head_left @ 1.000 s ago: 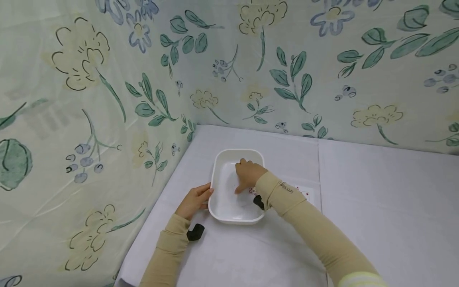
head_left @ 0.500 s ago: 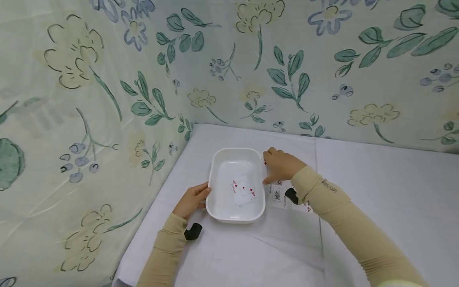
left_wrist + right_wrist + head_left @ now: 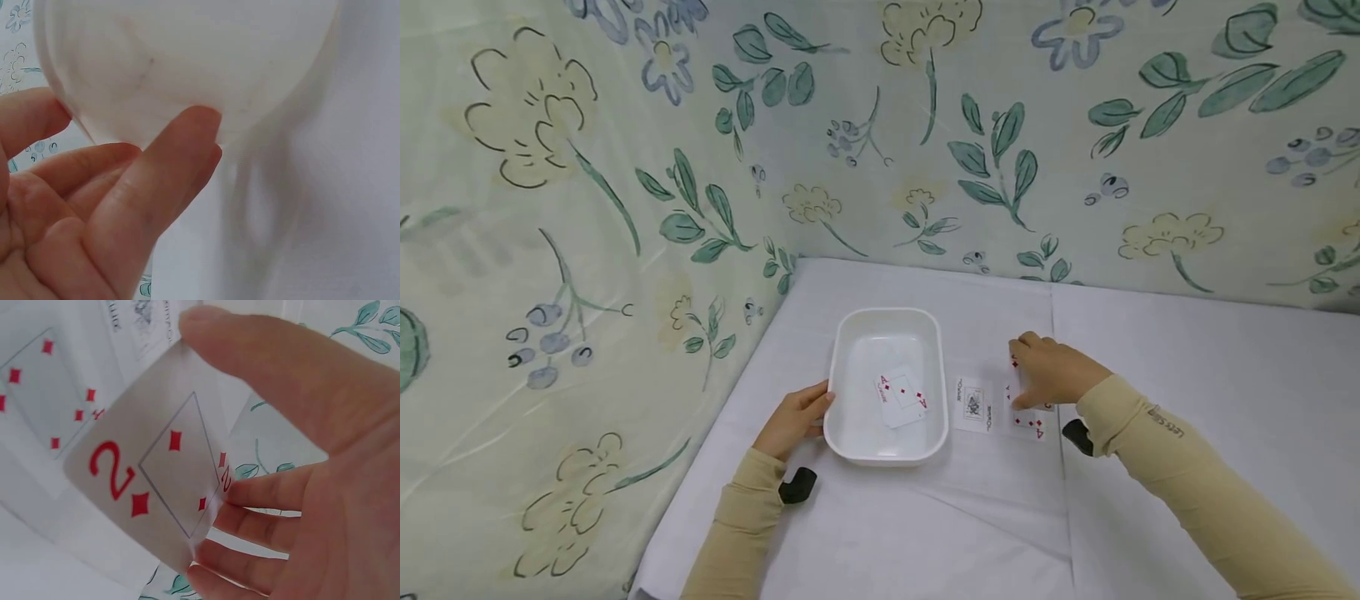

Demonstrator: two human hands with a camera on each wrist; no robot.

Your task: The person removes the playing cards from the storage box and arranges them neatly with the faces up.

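My left hand (image 3: 793, 421) holds the near left side of a white plastic tray (image 3: 832, 367), thumb (image 3: 156, 181) against its outer wall in the left wrist view. Inside the tray lies an ace of diamonds (image 3: 904, 404), with lettering at its left edge. To the tray's right, my right hand (image 3: 1056, 371) holds a two of diamonds (image 3: 175, 440) between thumb and fingers, tilted and slightly bowed. Below that card, a playing card with several red diamonds (image 3: 53, 394) lies on the table. A joker card (image 3: 973, 406) lies between it and the tray.
A white cloth (image 3: 887, 533) covers the table, with a crease running front to back on the right. A flower-printed curtain (image 3: 865, 125) stands behind and along the left side. Small black devices are strapped at both wrists.
My right hand has left the tray, moved right and taken hold of the two of diamonds. The ace in the tray and the joker card are uncovered. My left hand stays at the tray.
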